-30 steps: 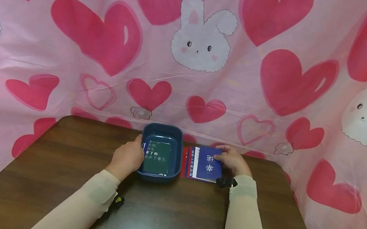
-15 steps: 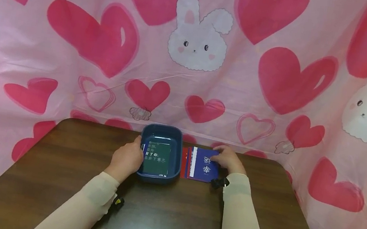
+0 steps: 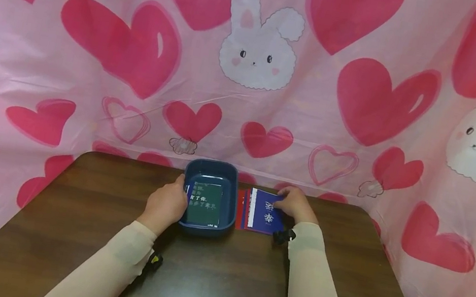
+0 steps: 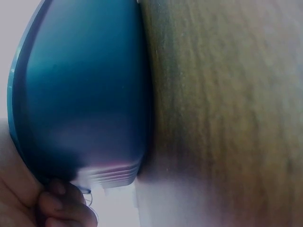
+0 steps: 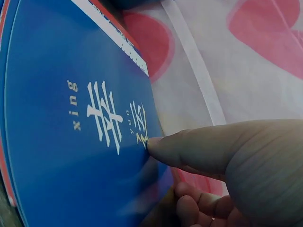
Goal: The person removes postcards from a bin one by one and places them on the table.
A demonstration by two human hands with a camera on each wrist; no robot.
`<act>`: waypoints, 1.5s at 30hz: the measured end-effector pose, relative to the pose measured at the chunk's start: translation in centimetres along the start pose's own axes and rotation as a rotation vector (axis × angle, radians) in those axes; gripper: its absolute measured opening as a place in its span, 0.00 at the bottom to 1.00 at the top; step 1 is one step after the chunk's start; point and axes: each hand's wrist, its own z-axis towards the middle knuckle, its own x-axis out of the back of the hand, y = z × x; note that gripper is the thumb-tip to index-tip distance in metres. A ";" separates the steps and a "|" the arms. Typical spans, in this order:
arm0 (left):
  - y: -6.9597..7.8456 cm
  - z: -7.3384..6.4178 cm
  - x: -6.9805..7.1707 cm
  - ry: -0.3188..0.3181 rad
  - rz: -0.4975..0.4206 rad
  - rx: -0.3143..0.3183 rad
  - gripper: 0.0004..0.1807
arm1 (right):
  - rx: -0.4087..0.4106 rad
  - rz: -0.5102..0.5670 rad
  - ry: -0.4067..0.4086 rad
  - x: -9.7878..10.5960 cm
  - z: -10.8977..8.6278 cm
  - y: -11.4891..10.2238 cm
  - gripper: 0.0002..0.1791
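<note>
Pickup, seemingly: right hand [image 3: 298, 207], fingers [image 5: 207, 202] nearly closed, pinches glossy blue rectangular card [image 3: 264, 214] at two o'clock; left hand [image 3: 167, 204] grips navy plastic bin [image 3: 213, 169] at nine. Next wants level lift.

Table [image 3: 218, 279] is showing dark brown wood grain, rounded far corners, light glaring off the near middle. Bin [image 3: 206, 232], dark blue, is standing upright near the far edge, open side up. Card pile [image 3: 258, 211] is lying just right of it, cards overlapping, red edges peeking out on the bin side, blue card [image 3: 261, 225] with white characters topping it. Can't tell if pile and bin are touching.
</note>
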 end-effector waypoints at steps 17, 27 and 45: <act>0.1 0.2 0.2 -0.003 0.006 -0.001 0.38 | -0.005 0.099 0.029 1.7 -2.3 -0.8 0.33; -0.1 0.3 0.2 0.000 0.015 -0.005 0.38 | -0.021 0.209 0.022 1.4 -1.6 0.2 0.29; -0.1 0.2 0.1 0.018 0.021 -0.022 0.36 | -0.049 0.268 -0.008 2.3 -4.4 -3.0 0.25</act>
